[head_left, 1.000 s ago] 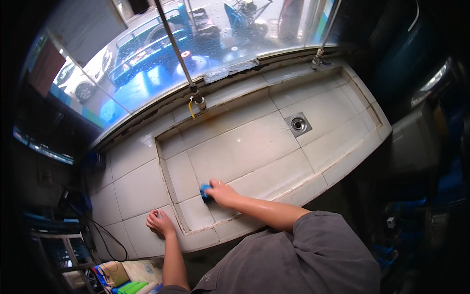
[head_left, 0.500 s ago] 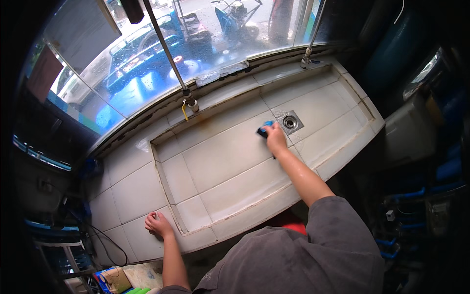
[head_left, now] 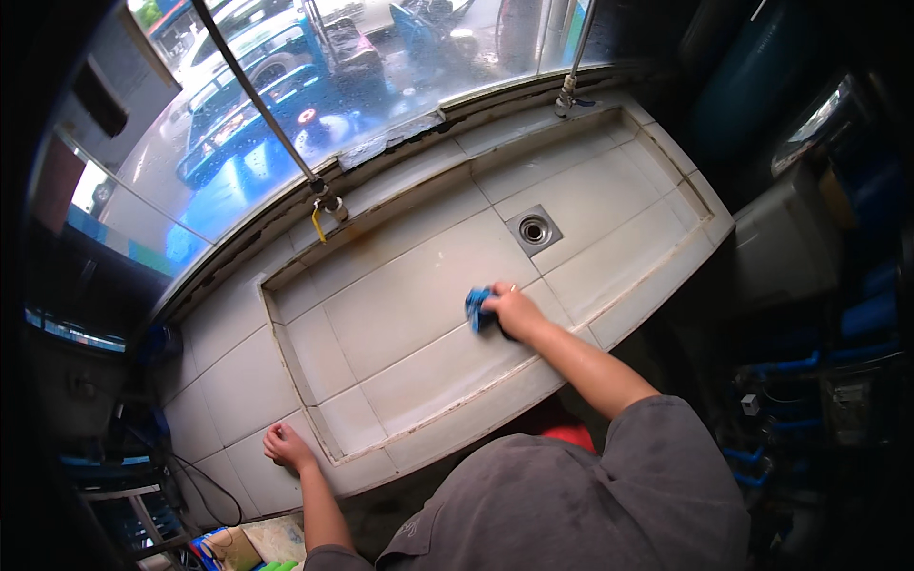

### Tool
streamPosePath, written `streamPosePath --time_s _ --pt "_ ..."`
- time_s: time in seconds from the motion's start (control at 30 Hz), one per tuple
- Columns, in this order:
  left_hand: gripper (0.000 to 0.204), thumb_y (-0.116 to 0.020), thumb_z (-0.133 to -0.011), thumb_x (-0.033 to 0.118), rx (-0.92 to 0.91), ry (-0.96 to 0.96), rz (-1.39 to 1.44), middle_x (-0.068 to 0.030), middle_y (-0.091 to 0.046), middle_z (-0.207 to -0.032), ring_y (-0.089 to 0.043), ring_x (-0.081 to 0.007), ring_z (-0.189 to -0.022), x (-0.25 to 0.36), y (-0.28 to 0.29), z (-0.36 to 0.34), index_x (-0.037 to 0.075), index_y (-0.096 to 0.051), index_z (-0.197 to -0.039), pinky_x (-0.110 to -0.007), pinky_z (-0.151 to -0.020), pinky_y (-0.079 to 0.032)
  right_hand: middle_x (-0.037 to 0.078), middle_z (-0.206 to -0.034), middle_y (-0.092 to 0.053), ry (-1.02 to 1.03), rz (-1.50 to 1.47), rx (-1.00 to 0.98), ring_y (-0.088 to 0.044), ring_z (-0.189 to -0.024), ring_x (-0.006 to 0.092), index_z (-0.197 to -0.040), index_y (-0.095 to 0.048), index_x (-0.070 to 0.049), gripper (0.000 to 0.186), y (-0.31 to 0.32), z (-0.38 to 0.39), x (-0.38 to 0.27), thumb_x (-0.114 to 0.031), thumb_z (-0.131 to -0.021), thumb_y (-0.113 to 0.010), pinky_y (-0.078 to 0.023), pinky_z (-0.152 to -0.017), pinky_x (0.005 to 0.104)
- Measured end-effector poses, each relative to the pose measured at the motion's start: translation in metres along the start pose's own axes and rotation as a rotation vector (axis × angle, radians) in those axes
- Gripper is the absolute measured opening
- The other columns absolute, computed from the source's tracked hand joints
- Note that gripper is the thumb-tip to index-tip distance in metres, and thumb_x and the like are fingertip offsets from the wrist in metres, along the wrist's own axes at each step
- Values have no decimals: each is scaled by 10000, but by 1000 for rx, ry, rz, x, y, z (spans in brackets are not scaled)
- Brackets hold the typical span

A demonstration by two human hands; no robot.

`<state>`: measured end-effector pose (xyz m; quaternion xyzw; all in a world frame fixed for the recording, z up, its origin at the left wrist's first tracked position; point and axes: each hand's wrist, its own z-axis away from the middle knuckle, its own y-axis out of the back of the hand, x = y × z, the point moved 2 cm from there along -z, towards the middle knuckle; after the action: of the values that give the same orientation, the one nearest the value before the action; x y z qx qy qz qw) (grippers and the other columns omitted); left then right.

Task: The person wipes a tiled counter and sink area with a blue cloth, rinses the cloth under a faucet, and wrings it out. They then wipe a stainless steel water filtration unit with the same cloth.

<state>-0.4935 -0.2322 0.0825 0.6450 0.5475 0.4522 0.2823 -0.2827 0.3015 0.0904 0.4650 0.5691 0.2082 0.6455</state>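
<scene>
My right hand (head_left: 514, 312) is closed around a crumpled blue cloth (head_left: 478, 309), which is pressed near the floor of a shallow tiled sink (head_left: 405, 295). The cloth is slightly blurred, and its dark underside is partly hidden by the fingers. Above and to the right of that hand lies a square metal drain (head_left: 535, 231) with a round opening. On the tiled ledge at the sink's near left corner rests my left hand (head_left: 288, 447), its fingers curled in and nothing visible in them.
Along the back edge stand a tap with a yellow lever (head_left: 321, 217) and a second tap (head_left: 566, 99), each below a thin upright pipe. Behind them is a wet window (head_left: 381, 105). A black cable (head_left: 214, 485) hangs by the left end, and a pale bin-like box (head_left: 785, 247) stands on the right.
My right hand has drawn the cloth away from the drain, nearer to me and slightly left. My left hand stays on the ledge. The whole view has shifted a little.
</scene>
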Motion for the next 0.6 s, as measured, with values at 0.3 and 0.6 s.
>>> streamPosePath --time_s 0.3,0.6 --pt "262 -598 -843 160 -59 -95 321 -130 -565 -1071 -471 -327 -1080 59 83 104 0 -560 -1047 -437 -994 -319 77 -1009 -588 15 4 45 -551 -972 300 -857 -692 -123 177 106 11 46 -35 -785 -556 -482 -844 367" --pt "262 -634 -739 29 -128 -61 248 -111 -546 -1036 -448 -313 -1094 158 80 166 28 -559 -990 -445 -985 -324 79 -1026 -585 -127 111 -119 -549 -1016 302 -831 -716 -167 182 90 20 97 -53 -775 -584 -499 -851 391"
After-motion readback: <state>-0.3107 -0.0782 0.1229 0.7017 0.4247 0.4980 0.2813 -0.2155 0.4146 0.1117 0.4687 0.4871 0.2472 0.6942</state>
